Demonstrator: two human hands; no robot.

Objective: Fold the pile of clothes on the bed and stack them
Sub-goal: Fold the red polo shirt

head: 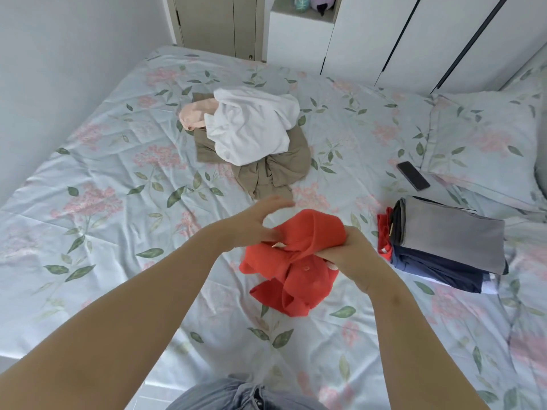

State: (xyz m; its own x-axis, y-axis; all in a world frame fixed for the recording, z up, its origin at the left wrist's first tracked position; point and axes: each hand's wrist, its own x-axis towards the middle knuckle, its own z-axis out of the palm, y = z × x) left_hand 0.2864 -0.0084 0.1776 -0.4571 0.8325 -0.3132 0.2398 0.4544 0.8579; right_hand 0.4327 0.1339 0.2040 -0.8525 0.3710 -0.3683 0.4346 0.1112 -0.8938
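Right hand (346, 255): fingers curled shut on the red garment (296, 261); a fold of its cloth is gripped at the collar side.
Left hand (251, 226): fingers spread wide and blurred; only the thumb side is pressed against the red cloth.
Red garment: one; bunched, held just above the bed (118, 232), its lower part drooping toward the sheet.
Folded stack (444, 247): one, to the right; a grey piece is seen on top, dark blue pieces beneath, a red edge at its left; the exact count cannot be told.
Unfolded pile (251, 134): one, farther away; three pieces are counted: white, pink, tan.
Phone (413, 175): one, beside the pillow (488, 143).
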